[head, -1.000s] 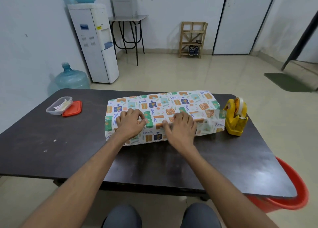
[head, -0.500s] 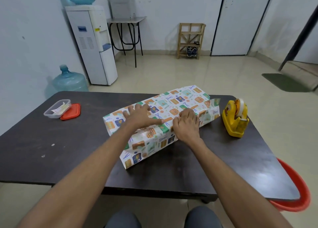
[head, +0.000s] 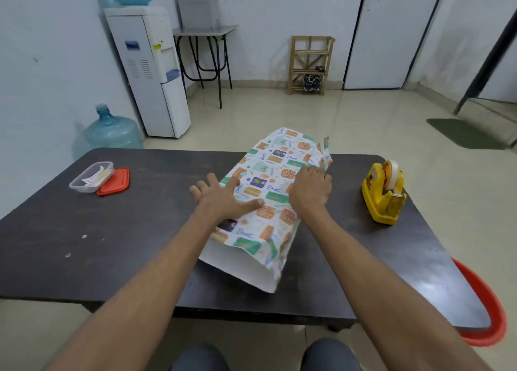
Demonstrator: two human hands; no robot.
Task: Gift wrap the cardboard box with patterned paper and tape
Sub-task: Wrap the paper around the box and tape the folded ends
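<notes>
The box, covered in patterned wrapping paper [head: 275, 172], lies on the dark table [head: 140, 230] with its long axis pointing away from me. Its near end shows an open paper sleeve with a white inside. My left hand [head: 223, 198] lies flat with spread fingers on the left side of the wrapped top. My right hand [head: 310, 188] has its fingers curled over the right edge of the parcel, gripping the paper there. The cardboard itself is hidden under the paper. A yellow tape dispenser [head: 384, 193] stands on the table to the right, apart from both hands.
A clear plastic container [head: 91, 176] with a red lid [head: 114, 181] beside it sits at the table's far left. A red bucket [head: 486, 309] stands on the floor by the right table corner. A water dispenser [head: 151, 71] and a blue water jug [head: 112, 130] are behind.
The parcel has turned from lying crosswise to pointing away from me, its open end now near me. Both hands moved with it, the right one shifting to the right edge.
</notes>
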